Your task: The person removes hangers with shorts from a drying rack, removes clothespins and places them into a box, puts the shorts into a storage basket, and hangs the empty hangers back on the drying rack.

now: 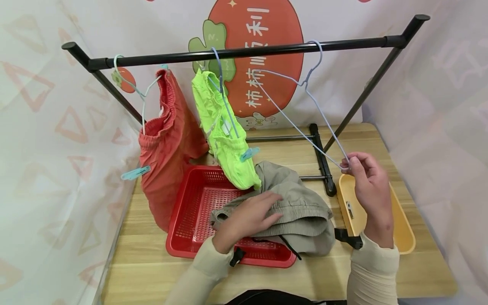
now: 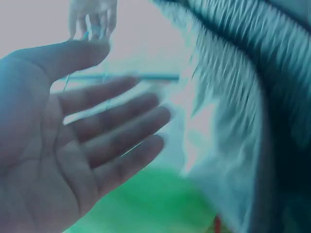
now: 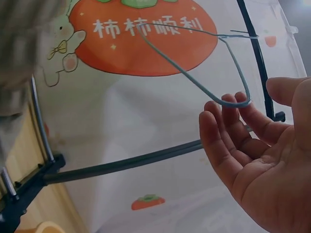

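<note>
A blue wire clothes hanger (image 1: pixel 293 123) hangs from the black rail at the right. My right hand (image 1: pixel 371 190) holds its lower corner at the fingertips; the right wrist view shows curled fingers (image 3: pixel 221 133) at that corner, the thumb apart from the wire. Olive-grey pants (image 1: pixel 301 203) with an elastic waistband and dark drawstring lie bunched over the right side of a red basket (image 1: pixel 183 220). Over them is my left hand (image 1: pixel 248 216), its fingers spread. Close to those straight fingers in the left wrist view is the gathered waistband (image 2: pixel 228 73); contact is unclear.
On the black rack (image 1: pixel 160 60), red shorts (image 1: pixel 164 144) and neon-yellow shorts (image 1: pixel 225 131) hang from hangers with blue clothespins (image 1: pixel 249 154). A yellow tray (image 1: pixel 404 228) stands at the right, beside the rack's foot. Beneath everything is a wooden table (image 1: pixel 141 262).
</note>
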`<state>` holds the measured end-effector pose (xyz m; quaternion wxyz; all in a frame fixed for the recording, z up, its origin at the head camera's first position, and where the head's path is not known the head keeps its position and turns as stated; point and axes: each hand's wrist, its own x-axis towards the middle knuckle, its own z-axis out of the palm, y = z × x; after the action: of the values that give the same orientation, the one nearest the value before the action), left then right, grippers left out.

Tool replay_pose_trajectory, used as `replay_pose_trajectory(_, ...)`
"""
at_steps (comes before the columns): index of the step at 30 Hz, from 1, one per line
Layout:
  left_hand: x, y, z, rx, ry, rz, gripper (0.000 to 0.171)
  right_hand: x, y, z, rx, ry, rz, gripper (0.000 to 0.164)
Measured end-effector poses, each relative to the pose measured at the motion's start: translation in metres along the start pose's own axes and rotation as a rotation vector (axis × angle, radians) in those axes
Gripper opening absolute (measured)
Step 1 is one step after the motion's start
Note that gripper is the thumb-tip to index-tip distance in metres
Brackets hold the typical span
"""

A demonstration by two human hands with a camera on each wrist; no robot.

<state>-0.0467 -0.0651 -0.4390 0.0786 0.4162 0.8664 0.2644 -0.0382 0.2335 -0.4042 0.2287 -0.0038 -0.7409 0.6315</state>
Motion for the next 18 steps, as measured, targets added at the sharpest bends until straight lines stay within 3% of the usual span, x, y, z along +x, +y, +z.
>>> replay_pose_trajectory(5,0.028,0.012,0.015,0.038,0.110,-0.031,0.050,-0.017,0.011,-0.007,-0.181,-0.042,0.029,0.029)
replay_pose_trajectory(10,0.058,0.011,0.020,0.136,0.134,-0.153,0.050,-0.032,0.026,-0.020,-0.398,-0.082,0.077,0.028)
replay_pose_trajectory(14,0.070,0.002,0.027,0.272,0.101,-0.223,0.039,-0.042,0.038,-0.027,-0.577,-0.290,0.161,0.030)
replay_pose_trajectory(18,0.077,-0.003,0.034,0.327,0.088,-0.249,0.033,-0.050,0.053,-0.027,-0.657,-0.520,0.248,0.031)
